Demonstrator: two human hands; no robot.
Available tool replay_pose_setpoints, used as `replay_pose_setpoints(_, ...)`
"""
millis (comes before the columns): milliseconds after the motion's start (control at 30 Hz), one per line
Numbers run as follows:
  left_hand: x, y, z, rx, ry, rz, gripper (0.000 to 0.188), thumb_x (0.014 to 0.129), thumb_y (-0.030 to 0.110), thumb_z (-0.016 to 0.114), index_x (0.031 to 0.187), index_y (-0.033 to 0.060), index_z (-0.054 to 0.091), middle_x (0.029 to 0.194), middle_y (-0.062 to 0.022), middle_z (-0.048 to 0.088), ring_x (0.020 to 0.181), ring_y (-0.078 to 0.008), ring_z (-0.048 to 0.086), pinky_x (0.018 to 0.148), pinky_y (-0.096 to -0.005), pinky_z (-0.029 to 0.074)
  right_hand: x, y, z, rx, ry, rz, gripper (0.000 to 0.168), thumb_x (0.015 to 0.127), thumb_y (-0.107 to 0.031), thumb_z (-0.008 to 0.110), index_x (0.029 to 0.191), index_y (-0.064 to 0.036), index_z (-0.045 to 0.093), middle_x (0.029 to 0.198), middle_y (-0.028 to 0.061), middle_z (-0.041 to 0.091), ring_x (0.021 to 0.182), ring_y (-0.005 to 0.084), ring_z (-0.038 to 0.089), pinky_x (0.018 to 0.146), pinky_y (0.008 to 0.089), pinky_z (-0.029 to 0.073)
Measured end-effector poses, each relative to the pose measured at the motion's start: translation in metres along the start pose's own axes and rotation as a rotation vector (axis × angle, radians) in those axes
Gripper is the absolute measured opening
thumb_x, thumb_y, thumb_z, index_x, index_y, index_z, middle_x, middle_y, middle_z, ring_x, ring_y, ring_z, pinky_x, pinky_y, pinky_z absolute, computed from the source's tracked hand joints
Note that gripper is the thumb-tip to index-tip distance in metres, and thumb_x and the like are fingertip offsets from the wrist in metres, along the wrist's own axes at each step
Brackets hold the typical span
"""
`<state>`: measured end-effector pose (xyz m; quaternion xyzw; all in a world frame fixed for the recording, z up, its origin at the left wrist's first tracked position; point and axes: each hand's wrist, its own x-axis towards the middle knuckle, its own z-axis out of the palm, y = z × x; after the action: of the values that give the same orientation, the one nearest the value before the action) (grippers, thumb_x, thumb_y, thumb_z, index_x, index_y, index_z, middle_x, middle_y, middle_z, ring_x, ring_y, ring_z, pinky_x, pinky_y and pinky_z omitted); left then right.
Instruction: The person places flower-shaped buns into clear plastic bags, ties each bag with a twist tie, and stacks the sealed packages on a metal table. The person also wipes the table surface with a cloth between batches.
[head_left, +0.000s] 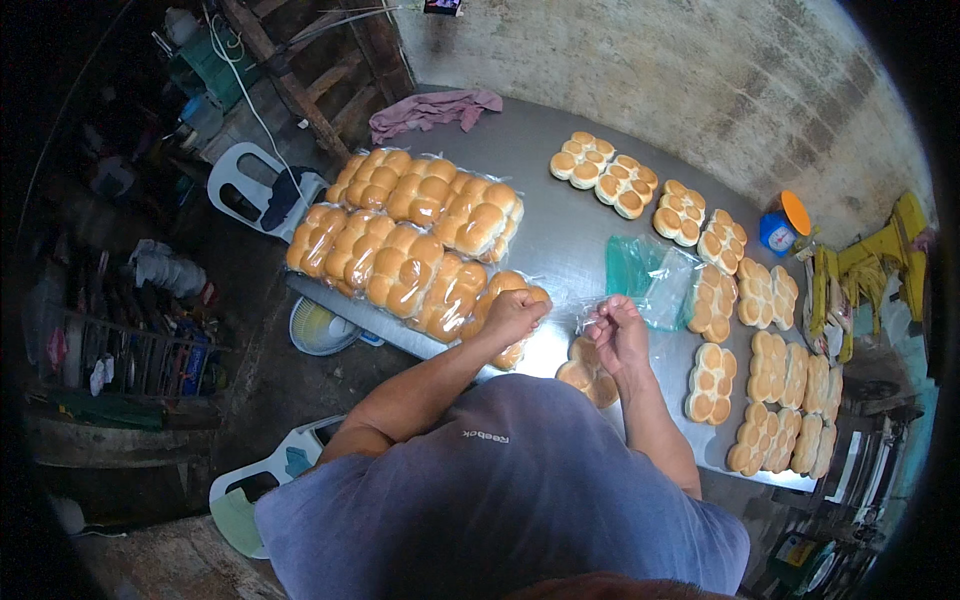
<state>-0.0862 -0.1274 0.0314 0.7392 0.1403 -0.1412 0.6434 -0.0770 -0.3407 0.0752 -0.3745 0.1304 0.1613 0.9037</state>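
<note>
My left hand (517, 316) is curled closed at the end of a clear plastic bag of buns (510, 355), partly covering it. The fingertips seem to pinch the bag's film, though the grip itself is partly hidden. To its right, my right hand (621, 330) pinches thin clear plastic (585, 313) between thumb and fingers. Below that hand lies an unwrapped slab of joined buns (587, 373), its browned flat side up. Just beyond the right hand, a stack of clear plastic bags (664, 274) lies flat with a green sheet (628, 266) at its left part.
Bagged buns (405, 259) crowd the left of the metal table (555, 225). Unwrapped bun slabs (711, 382) stand along its right and far sides. A blue scale (778, 234) with an orange pan and a pink cloth (435, 112) lie near the wall. A fan (322, 326) stands below the left edge.
</note>
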Motion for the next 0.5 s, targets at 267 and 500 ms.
replay_pose_setpoints(267, -0.043, 0.044, 0.017, 0.514, 0.22, 0.755, 0.046, 0.079, 0.019, 0.072, 0.118, 0.0022, 0.053, 0.119, -0.0217, 0.06, 0.111, -0.0324, 0.059, 0.087, -0.0416, 0.049, 0.0, 0.013, 0.024, -1.373, -0.002, -0.595, 0.014, 0.092, -0.018, 0.063, 0.09, -0.004, 0.06, 0.064, 0.0108, 0.062, 0.057, 0.0279, 0.062, 0.054, 0.0392, 0.047)
replay_pose_setpoints(500, -0.02, 0.047, 0.007, 0.552, 0.003, 0.481, 0.019, 0.081, 0.02, 0.069, 0.094, 0.0076, 0.062, 0.078, -0.0138, 0.067, 0.079, -0.0355, 0.067, 0.068, -0.0442, 0.051, -0.033, -0.003, 0.04, -1.663, -0.126, -0.562, 0.017, 0.085, -0.018, 0.069, 0.091, -0.005, 0.061, 0.067, 0.0172, 0.063, 0.063, 0.0364, 0.064, 0.058, 0.0439, 0.049)
